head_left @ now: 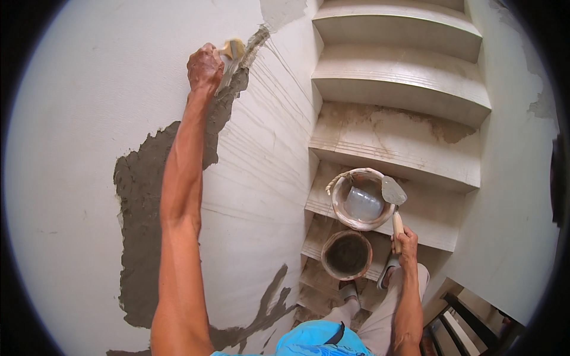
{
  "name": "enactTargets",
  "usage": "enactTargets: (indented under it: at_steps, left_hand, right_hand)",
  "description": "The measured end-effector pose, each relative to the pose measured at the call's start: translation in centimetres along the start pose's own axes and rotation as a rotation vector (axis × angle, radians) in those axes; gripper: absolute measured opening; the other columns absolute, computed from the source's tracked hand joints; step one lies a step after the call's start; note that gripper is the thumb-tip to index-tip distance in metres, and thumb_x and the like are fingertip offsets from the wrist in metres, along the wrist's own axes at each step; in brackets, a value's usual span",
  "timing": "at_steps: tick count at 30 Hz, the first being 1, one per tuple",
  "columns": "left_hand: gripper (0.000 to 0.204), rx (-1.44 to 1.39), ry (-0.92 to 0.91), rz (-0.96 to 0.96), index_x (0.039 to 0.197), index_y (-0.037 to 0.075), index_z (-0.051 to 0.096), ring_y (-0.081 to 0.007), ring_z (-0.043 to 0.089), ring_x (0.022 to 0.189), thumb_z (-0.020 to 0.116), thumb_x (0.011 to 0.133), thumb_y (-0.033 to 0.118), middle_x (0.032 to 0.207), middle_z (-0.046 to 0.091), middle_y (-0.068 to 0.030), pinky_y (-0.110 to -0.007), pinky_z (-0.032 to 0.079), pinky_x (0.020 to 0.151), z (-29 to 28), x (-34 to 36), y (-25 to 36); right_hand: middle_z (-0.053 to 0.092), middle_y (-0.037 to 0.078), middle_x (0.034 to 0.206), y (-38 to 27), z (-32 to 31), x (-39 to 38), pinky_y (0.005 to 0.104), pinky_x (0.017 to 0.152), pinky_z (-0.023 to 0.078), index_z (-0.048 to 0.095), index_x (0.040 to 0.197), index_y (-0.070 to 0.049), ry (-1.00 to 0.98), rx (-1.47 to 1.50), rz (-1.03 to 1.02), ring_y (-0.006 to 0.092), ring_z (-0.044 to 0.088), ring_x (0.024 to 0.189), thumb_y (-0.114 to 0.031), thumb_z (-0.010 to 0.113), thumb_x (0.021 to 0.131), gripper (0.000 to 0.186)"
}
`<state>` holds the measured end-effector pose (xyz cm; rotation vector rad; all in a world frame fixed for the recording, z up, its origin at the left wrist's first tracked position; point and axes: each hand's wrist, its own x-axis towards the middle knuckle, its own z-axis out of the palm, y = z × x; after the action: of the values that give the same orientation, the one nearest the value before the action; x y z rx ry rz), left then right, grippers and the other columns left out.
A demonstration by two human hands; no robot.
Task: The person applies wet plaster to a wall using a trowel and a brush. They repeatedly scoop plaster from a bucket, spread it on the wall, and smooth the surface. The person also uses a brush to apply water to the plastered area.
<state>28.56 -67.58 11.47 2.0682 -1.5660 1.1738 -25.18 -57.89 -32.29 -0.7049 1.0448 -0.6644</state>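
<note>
My left hand (205, 66) reaches up the wall, its fingers closed on a pale tan flat brush (233, 48). The brush touches the upper end of a strip of grey wet mortar (145, 178), which widens lower down behind my forearm. Low on the right, my right hand (405, 244) grips the wooden handle of a trowel (393, 191). Its mortar-smeared blade points away from me, over the right rim of a bucket (339, 209) of cloudy water with a rope handle. Nearer to me, a second bucket (325, 256) has dark grey mortar inside.
White stairs (398, 92) climb away on the right, with brown stains on one tread. Wet streaks (270, 151) run from the mortar strip toward the steps. My feet stand on the lower steps beside the buckets. A dark railing (469, 320) is at the lower right.
</note>
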Motion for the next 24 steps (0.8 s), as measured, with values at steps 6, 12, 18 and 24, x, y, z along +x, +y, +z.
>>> enactTargets:
  at_steps: [6, 12, 18, 24]
  left_hand:
    - [0.031, 0.164, -0.203, -0.081, 0.105, 0.002, 0.069, -0.0385, 0.069, 0.084, 0.047, 0.097, 0.023, 0.086, 0.07, -0.021, -0.048, 0.053, 0.079, -2.9, -0.2, 4.1]
    - [0.027, 0.098, -0.212, -0.059, 0.106, 0.007, 0.069, -0.0379, 0.069, 0.083, 0.05, 0.098, 0.023, 0.085, 0.07, -0.0205, -0.047, 0.052, 0.077, -5.0, -2.4, 1.4]
    - [0.025, 0.07, -0.143, -0.051, 0.107, 0.006, 0.069, -0.0365, 0.07, 0.081, 0.051, 0.099, 0.021, 0.085, 0.07, -0.0188, -0.046, 0.052, 0.075, -7.2, -4.8, 2.0]
    - [0.023, 0.108, -0.17, -0.016, 0.107, 0.003, 0.068, -0.0344, 0.07, 0.078, 0.052, 0.1, 0.018, 0.084, 0.07, -0.0186, -0.045, 0.052, 0.07, -7.9, -6.0, 2.2]
  right_hand:
    - [0.06, 0.005, 0.071, -0.7, -0.4, -0.5, 0.0272, 0.038, 0.042, 0.063, 0.105, -0.001, 0.017, 0.05, -0.019, 0.0126, 0.053, 0.046, -0.014, 0.056, 0.075, 0.034]
    - [0.061, 0.005, 0.072, -0.1, -1.0, -0.3, 0.0265, 0.039, 0.044, 0.062, 0.111, -0.003, 0.009, 0.056, -0.011, 0.0122, 0.054, 0.048, -0.015, 0.056, 0.077, 0.036]
    - [0.062, 0.004, 0.072, -0.1, -0.7, -0.3, 0.0266, 0.039, 0.045, 0.063, 0.11, -0.004, 0.003, 0.029, -0.008, 0.0121, 0.054, 0.049, -0.016, 0.057, 0.078, 0.034]
    - [0.061, 0.004, 0.072, 0.0, 0.1, -0.2, 0.0269, 0.039, 0.044, 0.063, 0.106, -0.004, -0.02, 0.006, 0.015, 0.012, 0.054, 0.049, -0.015, 0.057, 0.078, 0.03]
